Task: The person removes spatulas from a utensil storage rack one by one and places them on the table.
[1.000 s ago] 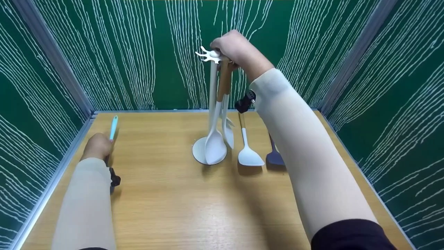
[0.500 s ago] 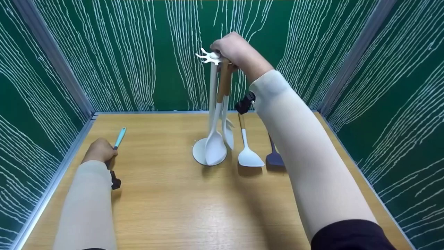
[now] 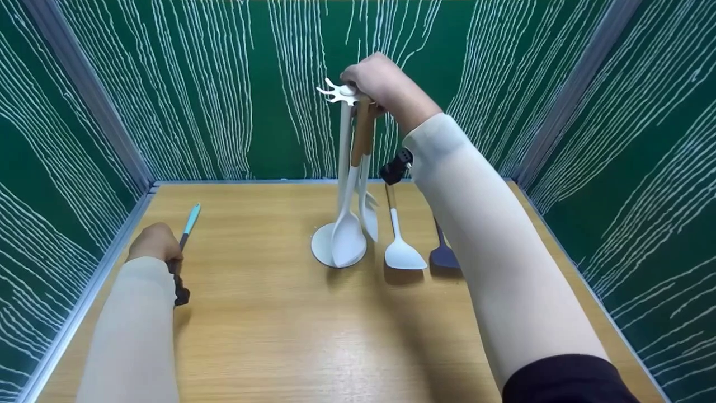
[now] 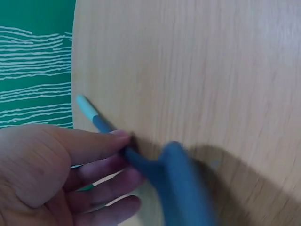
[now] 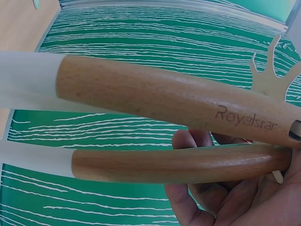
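Note:
At the table's left, my left hand [image 3: 155, 243] pinches the dark shaft of a utensil with a light-blue handle end [image 3: 192, 218]. In the left wrist view, thumb and fingers meet on that shaft; its dark blue-grey head [image 4: 186, 188] is blurred, so its kind is unclear. My right hand [image 3: 380, 78] is at the top of a white utensil stand [image 3: 344, 140], beside its claw-like hooks. Its fingers curl round the wooden handle [image 5: 178, 165] of a white utensil hanging there. A white spoon [image 3: 348, 243] with a wooden handle marked Royalstar [image 5: 178, 99] hangs alongside.
Right of the stand, a white turner [image 3: 404, 254] with a wooden handle and a dark turner [image 3: 443, 256] are partly covered by my right forearm. Green walls with white streaks surround the wooden table [image 3: 257, 313] at the back and sides.
The light-blue handle end first swung rightward and nearer. My left hand then shifted slightly left along the utensil, and more dark shaft shows beyond the fingers. My right hand stays nearly still.

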`<act>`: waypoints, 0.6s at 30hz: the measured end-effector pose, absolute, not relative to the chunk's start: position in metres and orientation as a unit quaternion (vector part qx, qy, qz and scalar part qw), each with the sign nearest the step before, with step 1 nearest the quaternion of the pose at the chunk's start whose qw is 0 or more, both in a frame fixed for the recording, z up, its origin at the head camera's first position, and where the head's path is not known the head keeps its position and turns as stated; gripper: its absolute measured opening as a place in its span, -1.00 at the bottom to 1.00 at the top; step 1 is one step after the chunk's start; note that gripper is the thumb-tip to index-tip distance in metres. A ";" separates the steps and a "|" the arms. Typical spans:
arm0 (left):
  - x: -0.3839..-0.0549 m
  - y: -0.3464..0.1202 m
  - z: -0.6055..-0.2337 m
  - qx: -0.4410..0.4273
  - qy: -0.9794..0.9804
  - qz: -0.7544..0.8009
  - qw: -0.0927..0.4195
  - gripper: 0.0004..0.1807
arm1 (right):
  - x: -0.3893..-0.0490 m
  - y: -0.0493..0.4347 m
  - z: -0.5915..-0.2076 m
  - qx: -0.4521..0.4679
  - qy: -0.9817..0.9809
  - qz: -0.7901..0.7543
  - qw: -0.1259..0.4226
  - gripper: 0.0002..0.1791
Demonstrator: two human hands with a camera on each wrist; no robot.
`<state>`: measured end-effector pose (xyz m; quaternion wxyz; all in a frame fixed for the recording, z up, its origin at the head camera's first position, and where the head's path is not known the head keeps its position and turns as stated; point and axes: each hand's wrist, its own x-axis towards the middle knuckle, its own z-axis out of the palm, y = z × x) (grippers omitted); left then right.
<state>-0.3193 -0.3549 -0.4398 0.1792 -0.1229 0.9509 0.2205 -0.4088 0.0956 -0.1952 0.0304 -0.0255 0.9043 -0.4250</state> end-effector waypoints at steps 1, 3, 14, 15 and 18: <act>-0.319 -0.355 -0.441 -0.128 0.952 0.221 0.168 -0.83 | -0.409 0.096 -0.195 -0.027 0.905 -0.424 0.029 -0.62; -0.321 -0.355 -0.445 -0.136 0.954 0.222 0.147 -0.82 | -0.408 0.096 -0.195 -0.027 0.906 -0.422 0.027 -0.62; -0.346 -0.364 -0.484 -0.157 0.965 0.188 0.096 -0.80 | -0.408 0.096 -0.194 -0.016 0.908 -0.417 0.024 -0.64; -0.348 -0.364 -0.485 -0.157 0.965 0.187 0.095 -0.78 | -0.408 0.096 -0.194 -0.014 0.909 -0.417 0.025 -0.64; -0.349 -0.364 -0.488 -0.161 0.965 0.183 0.093 -0.71 | -0.408 0.095 -0.193 -0.012 0.910 -0.413 0.025 -0.63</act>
